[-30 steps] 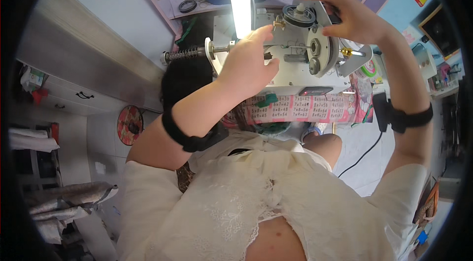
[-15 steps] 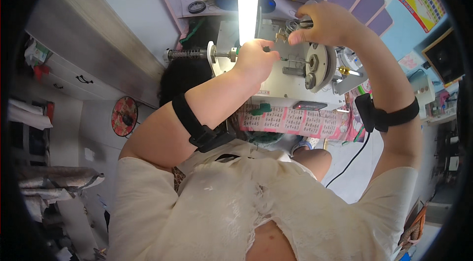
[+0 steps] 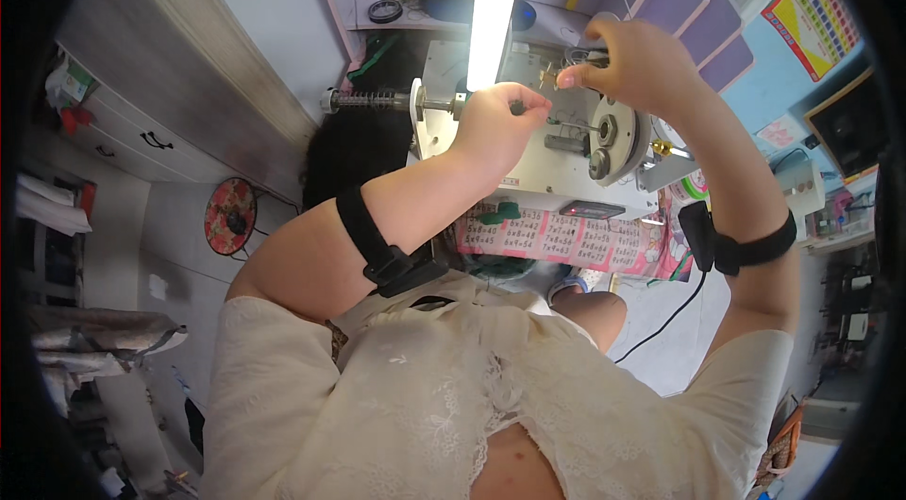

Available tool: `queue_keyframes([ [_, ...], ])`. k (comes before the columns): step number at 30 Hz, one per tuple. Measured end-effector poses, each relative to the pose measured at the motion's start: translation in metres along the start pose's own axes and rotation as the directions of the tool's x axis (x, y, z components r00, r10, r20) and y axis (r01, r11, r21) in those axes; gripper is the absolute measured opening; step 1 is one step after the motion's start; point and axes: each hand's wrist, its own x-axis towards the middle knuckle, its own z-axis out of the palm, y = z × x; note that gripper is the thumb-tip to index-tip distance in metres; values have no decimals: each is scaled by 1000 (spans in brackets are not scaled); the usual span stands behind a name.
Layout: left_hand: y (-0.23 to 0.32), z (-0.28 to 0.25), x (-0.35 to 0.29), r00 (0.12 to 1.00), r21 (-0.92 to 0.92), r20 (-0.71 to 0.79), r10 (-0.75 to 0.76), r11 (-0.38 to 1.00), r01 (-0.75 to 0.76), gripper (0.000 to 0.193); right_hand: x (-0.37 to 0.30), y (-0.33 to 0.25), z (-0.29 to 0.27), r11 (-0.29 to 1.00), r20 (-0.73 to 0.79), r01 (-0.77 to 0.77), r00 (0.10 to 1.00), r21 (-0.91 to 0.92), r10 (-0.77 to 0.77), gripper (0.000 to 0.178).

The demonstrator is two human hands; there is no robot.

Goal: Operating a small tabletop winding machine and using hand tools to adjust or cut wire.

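At twelve o'clock, above my two raised arms:
Machine: a white machine body (image 3: pixel 557 160) with a round metal faceplate (image 3: pixel 613 137) fills the middle; I cannot name its kind more closely.
Lamp: a bright tube lamp (image 3: pixel 493 9) runs upright across its top, from twelve down toward the centre.
Shaft: a horizontal threaded shaft with a spring (image 3: pixel 377 102) sticks out at nine o'clock of the body, long axis left to right.
Left hand: my left hand (image 3: pixel 495 127) has fingers pinched shut on a small dark knob-like part (image 3: pixel 517 108); what it is I cannot tell.
Right hand: my right hand (image 3: pixel 632 57) pinches small metal fittings (image 3: pixel 566 75) at the machine's top.
Relation: the fittings lie at about one o'clock from the left fingertips, near; the right hand is on them.
Room: the lamp crowds the left side; open space lies toward three o'clock.
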Motion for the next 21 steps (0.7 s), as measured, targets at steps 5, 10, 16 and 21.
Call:
queue_keyframes([
  [5,-10,-11,-7,984,82,68,163,982,-168,14,-14,3,19,841,-295,454,794,-294,-532,50],
  [10,-8,-9,-8,987,77,60,148,985,-153,14,-19,-23,52,773,-350,295,762,-562,-545,53],
  [16,-5,-9,-8,990,167,65,124,977,-133,15,-12,-37,77,625,-220,141,858,-768,-465,57],
  [21,-15,-11,-5,957,174,77,279,942,-288,14,-30,-33,50,866,-488,259,740,-428,-463,58],
])
